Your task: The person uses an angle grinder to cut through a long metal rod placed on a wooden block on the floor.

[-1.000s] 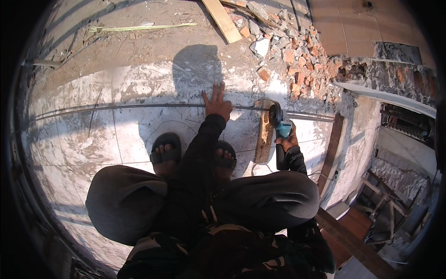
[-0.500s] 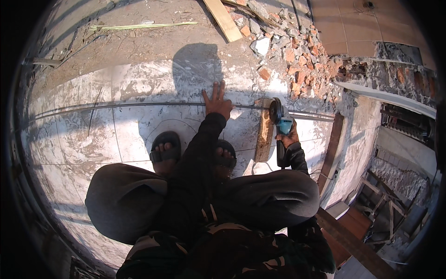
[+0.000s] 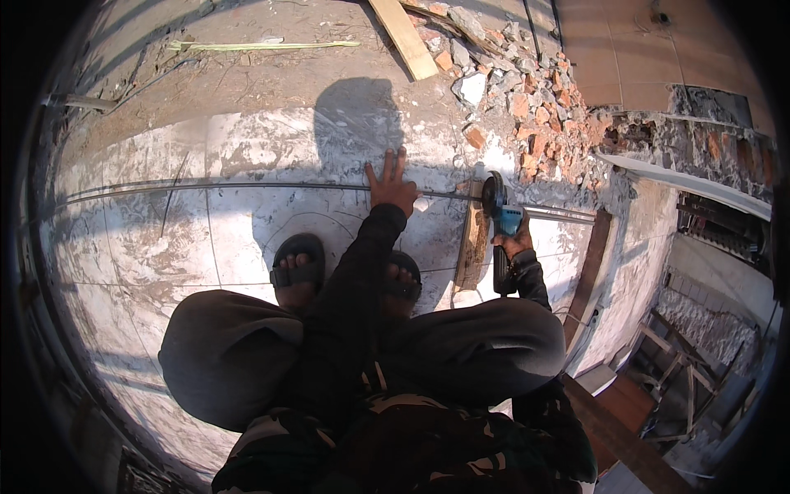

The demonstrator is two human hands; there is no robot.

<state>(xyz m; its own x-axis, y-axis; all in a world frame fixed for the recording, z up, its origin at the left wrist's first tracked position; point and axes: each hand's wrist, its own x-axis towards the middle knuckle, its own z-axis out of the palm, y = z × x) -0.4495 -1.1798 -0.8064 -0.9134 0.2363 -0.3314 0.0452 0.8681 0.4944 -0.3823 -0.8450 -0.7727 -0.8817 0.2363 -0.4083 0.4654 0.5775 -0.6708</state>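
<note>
Across a pale floor (image 3: 156,247), thin metal rods (image 3: 288,186) are laid over a wooden block (image 3: 473,247).
At the rods, above the block, a grinder (image 3: 508,221) is held, its body wrapped by the fingers of the right hand (image 3: 515,241); whether the rods are touched by its disc cannot be told. Farther left, the rods are covered by the left hand (image 3: 394,191), fingers spread.

The rods (image 3: 280,186) lie across the floor (image 3: 152,255), before the person's sandals (image 3: 298,273). The left hand (image 3: 393,194) is on the rods. To its right lies the wooden block (image 3: 471,251), and at the block's right side is the grinder (image 3: 506,218), in the right hand (image 3: 516,242). Beyond the rods lies rubble (image 3: 535,115), right of the plank (image 3: 403,41).
</note>
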